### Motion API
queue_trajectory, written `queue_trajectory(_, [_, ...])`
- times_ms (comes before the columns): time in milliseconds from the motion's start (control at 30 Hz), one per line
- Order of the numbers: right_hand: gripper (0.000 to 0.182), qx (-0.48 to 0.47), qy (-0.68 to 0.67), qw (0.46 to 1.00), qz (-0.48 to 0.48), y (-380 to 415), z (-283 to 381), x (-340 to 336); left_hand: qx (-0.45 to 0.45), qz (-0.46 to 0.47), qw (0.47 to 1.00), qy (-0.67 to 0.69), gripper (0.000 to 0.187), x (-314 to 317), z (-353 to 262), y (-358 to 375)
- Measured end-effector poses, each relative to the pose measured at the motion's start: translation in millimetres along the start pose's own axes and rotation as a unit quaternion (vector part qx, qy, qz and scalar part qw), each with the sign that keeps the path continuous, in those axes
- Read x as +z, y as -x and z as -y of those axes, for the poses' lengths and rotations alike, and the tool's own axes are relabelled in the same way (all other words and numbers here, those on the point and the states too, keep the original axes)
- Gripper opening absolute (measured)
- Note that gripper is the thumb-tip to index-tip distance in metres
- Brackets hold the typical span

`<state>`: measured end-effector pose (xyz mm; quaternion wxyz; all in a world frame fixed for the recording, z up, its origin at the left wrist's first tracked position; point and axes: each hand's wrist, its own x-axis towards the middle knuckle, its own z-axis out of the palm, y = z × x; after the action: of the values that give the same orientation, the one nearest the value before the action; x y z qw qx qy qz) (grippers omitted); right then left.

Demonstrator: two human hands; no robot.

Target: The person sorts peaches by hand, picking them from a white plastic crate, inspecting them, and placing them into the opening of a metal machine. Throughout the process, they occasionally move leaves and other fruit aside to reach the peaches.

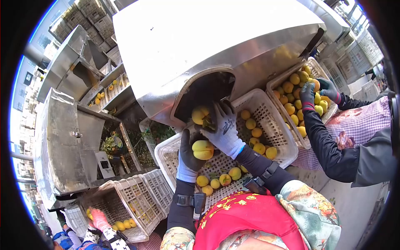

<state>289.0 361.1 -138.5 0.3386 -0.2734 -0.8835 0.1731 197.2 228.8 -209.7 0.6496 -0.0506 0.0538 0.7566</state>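
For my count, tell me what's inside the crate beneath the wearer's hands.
The crate holds yellow peaches toward its right and near sides; left hand, right hand and sleeves hide parts of it.

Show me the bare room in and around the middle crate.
Free: the patch inside the middle crate, between the fruit column and the right rim; the pale hood top also looks nearly bare, though possibly curved. Crowded: below the hood opening, where left hand and right hand hold fruit, and the right-side crate, heaped with fruit beneath another person's hands.
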Motion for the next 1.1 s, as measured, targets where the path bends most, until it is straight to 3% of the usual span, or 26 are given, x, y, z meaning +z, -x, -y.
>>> queue_trajectory(100, [0.079,0.025,0.069,0.997,0.009,-15,0,25,0.01,-0.09,0.996,-0.019,0.055,13,6,9])
queue_trajectory(133, [0.074,-0.036,0.1,0.994,-0.025,-30,-7,46,0.035,-0.079,0.996,-0.016,0.054,25,12,13])
queue_trajectory(167, [0.07,-0.096,0.128,0.985,-0.058,-42,-15,63,0.061,-0.119,0.987,-0.088,0.054,28,14,17])
queue_trajectory(200, [0.07,-0.091,0.125,0.987,-0.053,-47,-18,62,0.105,-0.122,0.957,-0.241,0.053,8,18,22])
queue_trajectory(233, [0.07,-0.101,0.128,0.984,-0.075,-59,-15,54,0.149,-0.115,0.901,-0.39,0.051,1,19,22])
queue_trajectory(267, [0.071,-0.113,0.131,0.98,-0.098,-66,-11,46,0.154,-0.114,0.9,-0.391,0.051,-3,18,24])
queue_trajectory(300, [0.071,-0.116,0.128,0.98,-0.1,-58,-9,36,0.141,-0.109,0.952,-0.247,0.046,10,19,26])
queue_trajectory(333, [0.073,-0.076,-0.018,0.996,-0.047,-42,-9,20,0.126,-0.096,0.982,-0.101,0.041,19,16,27])
queue_trajectory(367, [0.075,-0.037,-0.164,0.986,0.007,-26,-6,5,0.133,-0.092,0.981,-0.107,0.041,13,10,26])
queue_trajectory(433, [0.087,-0.055,-0.167,0.96,0.218,-1,18,-32,0.038,0.037,0.996,0.075,0.044,-11,-2,20])
queue_trajectory(467, [0.091,-0.054,-0.158,0.967,0.193,21,26,-28,0.223,-0.088,0.92,-0.309,0.047,9,14,22])
queue_trajectory(500, [0.095,-0.052,-0.147,0.974,0.165,37,27,-22,0.099,-0.047,0.993,-0.034,0.048,14,11,14])
queue_trajectory(567, [0.096,-0.078,-0.072,0.983,0.148,41,25,-27,0.019,0.008,1.0,0.016,0.048,42,18,11])
queue_trajectory(700, [0.092,-0.054,-0.062,0.993,0.088,29,26,-31,0.072,-0.005,0.994,-0.086,0.051,55,31,6])
queue_trajectory(767, [0.09,-0.052,-0.021,0.997,0.058,18,20,-30,0.147,-0.13,0.913,-0.357,0.058,26,40,6])
queue_trajectory(833, [0.086,-0.05,0.008,0.999,0.02,9,13,-20,0.06,-0.192,0.837,-0.508,0.054,-57,44,7])
queue_trajectory(867, [0.084,-0.042,0.016,0.999,0.025,4,10,-13,0.007,-0.194,0.754,-0.628,0.056,-80,52,13])
queue_trajectory(967, [0.083,-0.033,0.066,0.996,0.058,-18,4,12,-0.157,-0.121,0.478,-0.856,0.071,-154,86,24])
queue_trajectory(1033, [0.083,-0.005,0.07,0.993,0.096,-32,-4,37,-0.326,-0.059,0.367,-0.869,0.08,-126,106,25])
queue_trajectory(1100, [0.085,-0.107,0.224,0.969,0.023,-40,-21,75,-0.332,-0.009,0.359,-0.873,0.08,-176,123,32])
